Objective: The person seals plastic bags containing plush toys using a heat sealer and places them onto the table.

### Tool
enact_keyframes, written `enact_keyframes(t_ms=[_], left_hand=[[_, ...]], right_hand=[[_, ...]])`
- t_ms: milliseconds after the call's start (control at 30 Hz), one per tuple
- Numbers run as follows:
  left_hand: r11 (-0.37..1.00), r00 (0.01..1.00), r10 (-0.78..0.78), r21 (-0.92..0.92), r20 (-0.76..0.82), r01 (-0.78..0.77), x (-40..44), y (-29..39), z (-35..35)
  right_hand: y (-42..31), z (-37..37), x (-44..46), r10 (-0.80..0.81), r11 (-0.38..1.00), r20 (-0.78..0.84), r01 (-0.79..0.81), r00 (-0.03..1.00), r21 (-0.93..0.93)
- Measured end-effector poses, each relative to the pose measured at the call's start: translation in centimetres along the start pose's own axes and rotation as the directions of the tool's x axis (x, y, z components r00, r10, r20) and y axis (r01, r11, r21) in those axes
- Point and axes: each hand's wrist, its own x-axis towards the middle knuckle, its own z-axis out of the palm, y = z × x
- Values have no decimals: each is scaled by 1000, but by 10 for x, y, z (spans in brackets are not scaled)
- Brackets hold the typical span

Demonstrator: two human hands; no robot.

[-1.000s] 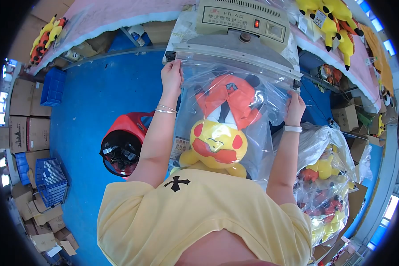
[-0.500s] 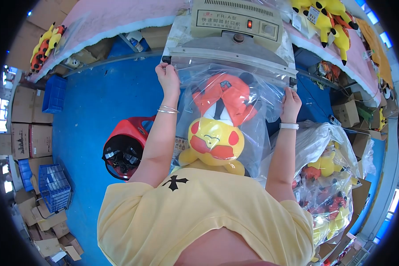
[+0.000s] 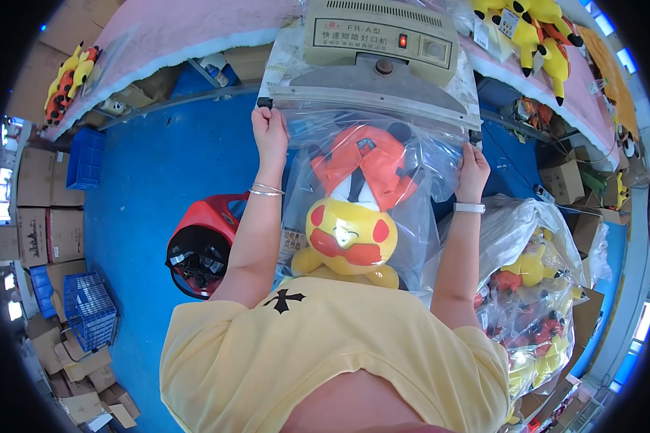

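My left hand (image 3: pixel 270 137) is closed on the upper left corner of a clear plastic bag (image 3: pixel 420 238), close to the left end of the sealing bar. At the other corner, my right hand (image 3: pixel 473 172) pinches the same bag below the bar's right end. Inside the bag lies a yellow plush toy (image 3: pixel 347 224) with red cheeks and an orange-red outfit, its head toward my body. The bag's mouth edge reaches up to the metal bar of a beige foot-operated heat sealer (image 3: pixel 383 40), whose switch glows red.
A red plastic seat or bin (image 3: pixel 213 216) with dark contents stands left on the blue floor. A large clear sack (image 3: pixel 534 289) of similar toys is at right. More plush toys (image 3: pixel 534 36) lie on the pink-covered table (image 3: pixel 181 36). Cartons (image 3: pixel 40 173) and a blue crate (image 3: pixel 90 310) line the left.
Both hands keep their hold on the bag. My left hand has shifted slightly left and down; the view has moved a little, and the toy looks nearly the same.
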Motion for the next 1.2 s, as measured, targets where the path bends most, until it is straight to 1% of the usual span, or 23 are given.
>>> enact_keyframes(t_ms=[100,300,467,600,1200], left_hand=[[1000,999,-23,-3,22,23,1,1,-2],[998,998,-59,12,16,59,0,7,0],[999,998,-53,-4,26,53,-1,10,-1],[999,999,-42,0,1,42,-2,7,0],[996,996,-90,-17,5,90,-3,14,1]], right_hand=[[0,0,1,3,1000,11,-3,1000,-11],[-2,3,2,16,1000,-8,-16,1000,-23],[-5,4,2,24,999,-46,-26,999,-37],[-5,0,1,30,999,6,-30,1000,-33],[-8,0,1,30,999,-9,-31,999,-44]])
